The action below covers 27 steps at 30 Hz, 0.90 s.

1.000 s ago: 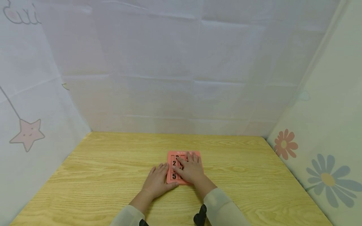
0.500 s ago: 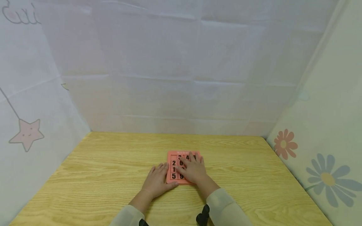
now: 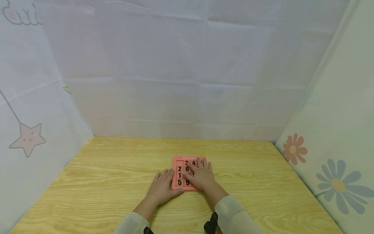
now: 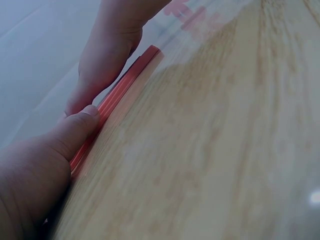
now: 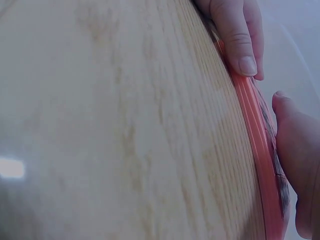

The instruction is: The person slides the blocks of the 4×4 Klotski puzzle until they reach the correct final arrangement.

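A pink sliding number puzzle (image 3: 174, 182) lies flat on the table, its black-numbered tiles partly under my right hand (image 3: 202, 177). That hand's fingers spread over the tiles, the fingertips toward the upper right. At the top left of the grid a gap (image 3: 179, 162) shows, with the 3 tile beside it. My left hand (image 3: 160, 190) braces the puzzle's near left corner, fingers straight along the left side and thumb along the near edge. In the left wrist view the left thumb (image 4: 80, 127) presses the puzzle's side; the right wrist view shows my right hand (image 5: 302, 145) over the tiles.
The wood-grain table (image 3: 111, 182) extends around the puzzle. A pale cloth backdrop (image 3: 163, 71) rises behind it, with printed side cloths bearing a star (image 3: 28, 139) at left and flowers (image 3: 339, 186) at right.
My right hand has shifted slightly right across the puzzle. The 3 tile has slid right, and the gap at the top left has come into view. My left hand has stayed put.
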Each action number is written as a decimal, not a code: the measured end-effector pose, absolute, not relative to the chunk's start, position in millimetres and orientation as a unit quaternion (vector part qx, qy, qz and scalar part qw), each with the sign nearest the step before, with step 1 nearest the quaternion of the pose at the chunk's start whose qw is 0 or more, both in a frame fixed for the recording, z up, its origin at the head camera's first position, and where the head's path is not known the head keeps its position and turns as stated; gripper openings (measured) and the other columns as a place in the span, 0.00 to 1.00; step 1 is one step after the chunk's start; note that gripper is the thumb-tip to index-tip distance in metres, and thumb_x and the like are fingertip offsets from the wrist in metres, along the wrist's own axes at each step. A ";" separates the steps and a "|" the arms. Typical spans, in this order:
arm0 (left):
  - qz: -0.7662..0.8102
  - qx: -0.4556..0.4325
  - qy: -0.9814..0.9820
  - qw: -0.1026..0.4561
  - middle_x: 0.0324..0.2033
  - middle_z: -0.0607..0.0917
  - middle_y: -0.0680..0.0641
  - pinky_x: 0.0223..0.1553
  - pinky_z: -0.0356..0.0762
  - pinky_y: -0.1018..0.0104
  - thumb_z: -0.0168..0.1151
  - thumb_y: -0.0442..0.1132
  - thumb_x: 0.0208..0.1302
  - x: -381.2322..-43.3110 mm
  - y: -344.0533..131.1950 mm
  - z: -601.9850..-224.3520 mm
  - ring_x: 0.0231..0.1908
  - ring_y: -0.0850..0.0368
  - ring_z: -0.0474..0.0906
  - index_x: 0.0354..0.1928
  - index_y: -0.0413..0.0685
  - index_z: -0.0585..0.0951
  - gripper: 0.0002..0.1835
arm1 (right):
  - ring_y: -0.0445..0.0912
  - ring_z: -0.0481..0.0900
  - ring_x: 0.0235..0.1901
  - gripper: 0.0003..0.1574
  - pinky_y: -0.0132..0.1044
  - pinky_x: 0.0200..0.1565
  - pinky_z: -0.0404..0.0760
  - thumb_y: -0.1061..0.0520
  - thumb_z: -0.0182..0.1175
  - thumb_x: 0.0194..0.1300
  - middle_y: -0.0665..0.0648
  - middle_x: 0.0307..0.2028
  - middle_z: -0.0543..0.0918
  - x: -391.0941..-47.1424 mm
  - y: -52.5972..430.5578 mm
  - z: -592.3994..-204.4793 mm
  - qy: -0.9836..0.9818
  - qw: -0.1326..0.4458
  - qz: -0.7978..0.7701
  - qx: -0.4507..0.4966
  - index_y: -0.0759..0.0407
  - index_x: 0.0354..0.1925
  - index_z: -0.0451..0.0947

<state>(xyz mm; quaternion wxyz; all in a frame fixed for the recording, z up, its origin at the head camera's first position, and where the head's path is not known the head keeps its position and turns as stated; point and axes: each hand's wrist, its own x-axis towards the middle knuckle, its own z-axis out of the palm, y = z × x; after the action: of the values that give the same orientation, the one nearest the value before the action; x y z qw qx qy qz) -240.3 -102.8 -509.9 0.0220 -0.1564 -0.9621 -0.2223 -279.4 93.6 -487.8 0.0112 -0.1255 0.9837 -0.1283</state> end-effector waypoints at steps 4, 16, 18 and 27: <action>-0.225 -0.158 -0.961 0.022 0.72 0.65 0.40 0.75 0.49 0.40 0.57 0.74 0.56 -239.5 -103.1 -510.0 0.74 0.41 0.56 0.73 0.39 0.62 0.55 | 0.63 0.46 0.76 0.41 0.64 0.75 0.46 0.26 0.42 0.69 0.63 0.76 0.54 -277.4 92.9 -488.7 0.980 -0.003 -0.137 -0.141 0.42 0.72 0.64; -0.223 -0.166 -0.960 0.028 0.72 0.65 0.40 0.74 0.50 0.40 0.56 0.75 0.56 -239.5 -103.0 -509.8 0.74 0.41 0.56 0.73 0.39 0.63 0.55 | 0.60 0.46 0.77 0.43 0.61 0.75 0.46 0.25 0.41 0.70 0.63 0.76 0.54 -267.1 84.7 -493.1 0.973 -0.020 -0.128 -0.191 0.43 0.73 0.62; -0.225 -0.165 -0.960 0.028 0.72 0.65 0.40 0.75 0.49 0.40 0.56 0.75 0.56 -239.8 -103.0 -510.2 0.74 0.41 0.56 0.73 0.39 0.63 0.55 | 0.61 0.46 0.77 0.43 0.61 0.75 0.46 0.25 0.41 0.70 0.64 0.76 0.54 -264.5 84.5 -492.7 0.972 -0.020 -0.131 -0.194 0.43 0.73 0.62; -0.220 -0.157 -0.962 0.039 0.71 0.67 0.39 0.75 0.50 0.41 0.57 0.76 0.53 -239.3 -102.5 -510.9 0.73 0.40 0.58 0.72 0.38 0.64 0.56 | 0.62 0.45 0.77 0.42 0.63 0.75 0.46 0.26 0.41 0.70 0.64 0.76 0.54 -256.3 84.6 -495.5 0.968 -0.021 -0.144 -0.206 0.43 0.72 0.65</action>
<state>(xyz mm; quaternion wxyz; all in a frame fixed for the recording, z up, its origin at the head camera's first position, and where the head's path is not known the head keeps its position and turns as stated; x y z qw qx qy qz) -239.3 -102.5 -510.9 0.0394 -0.1573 -0.9620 -0.2195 -256.3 84.6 -495.5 -0.0209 -0.2055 0.9677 -0.1444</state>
